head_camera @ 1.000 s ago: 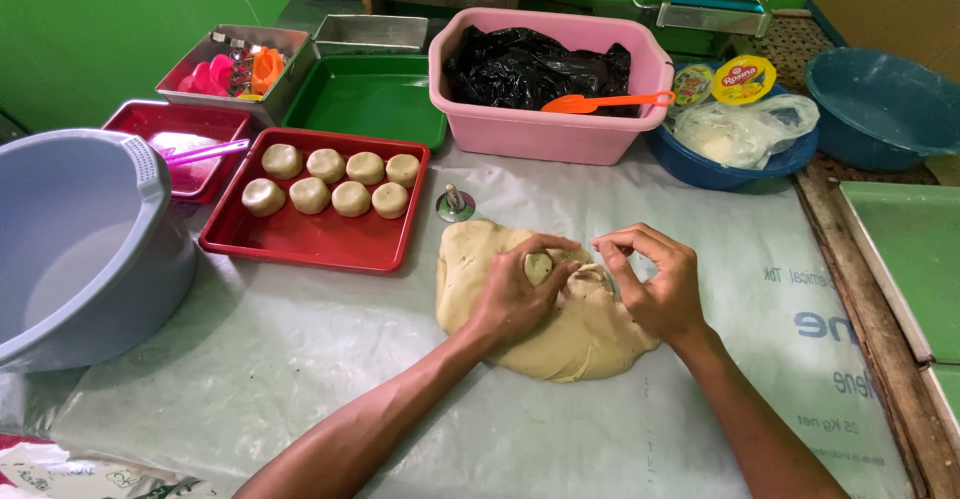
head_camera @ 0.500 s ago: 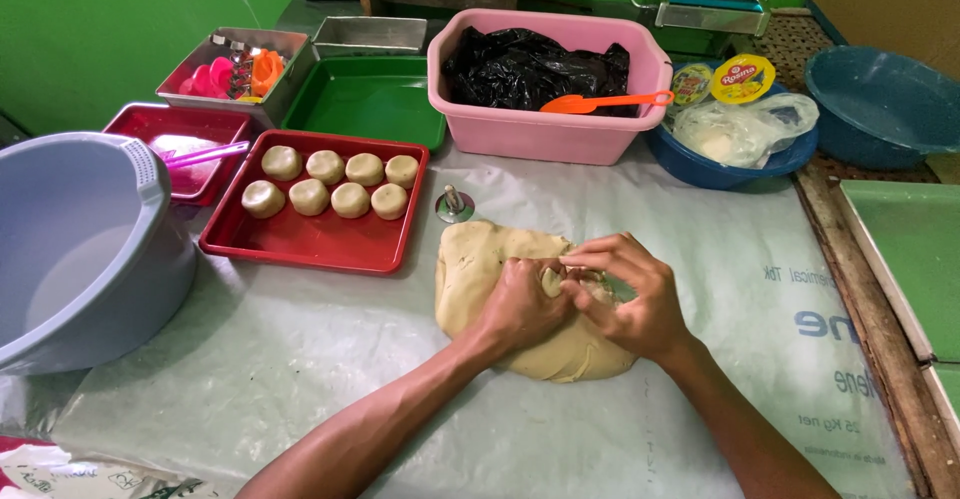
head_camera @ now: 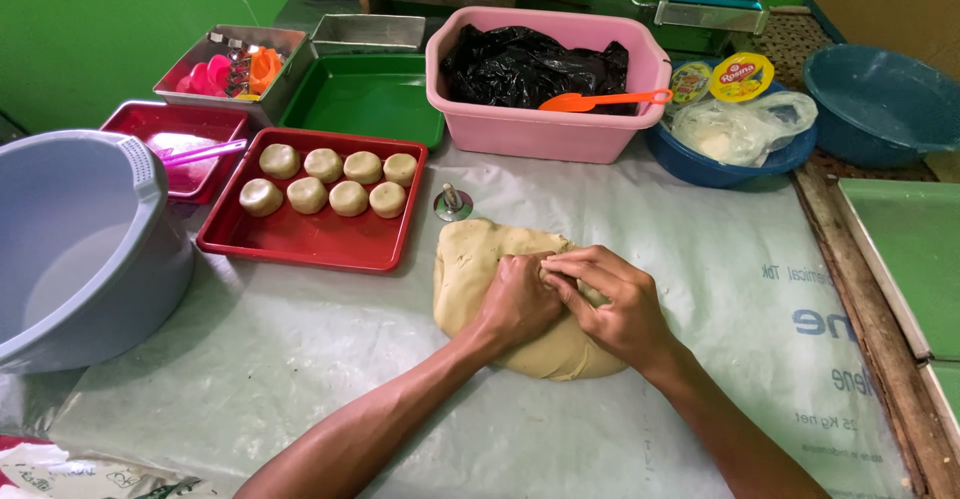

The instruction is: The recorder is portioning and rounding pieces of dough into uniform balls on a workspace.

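Two forearms reach in from the near edge and meet over a flat slab of pale dough [head_camera: 470, 269] at the middle of the table. The left hand [head_camera: 515, 304] lies knuckles-up on the slab, its fingers curled down into the dough. The right hand [head_camera: 615, 304] sits just beside it, touching it, with the fingers bent and the fingertips [head_camera: 558, 271] pinching a small fold of dough at the slab's centre. Both hands are closed onto the dough rather than spread flat; neither lifts it off the surface.

The dough rests on a clear plastic sheet [head_camera: 300, 359] covering the table. To the near left and near right of the hands the sheet gives open room. Just beyond the dough's far edge stands a small metal cutter [head_camera: 452, 202], close to the slab but apart from it. Far left of the dough, a red tray [head_camera: 300, 244] holds eight round dough balls [head_camera: 325, 181] in two rows. A large grey basin [head_camera: 80, 239] stands at the left edge. At the far side sit a pink tub [head_camera: 545, 129] with a black bag and an orange spatula [head_camera: 600, 100], and a green tray [head_camera: 365, 99]. Along the right edge runs another green tray [head_camera: 900, 259], well apart from the right hand.
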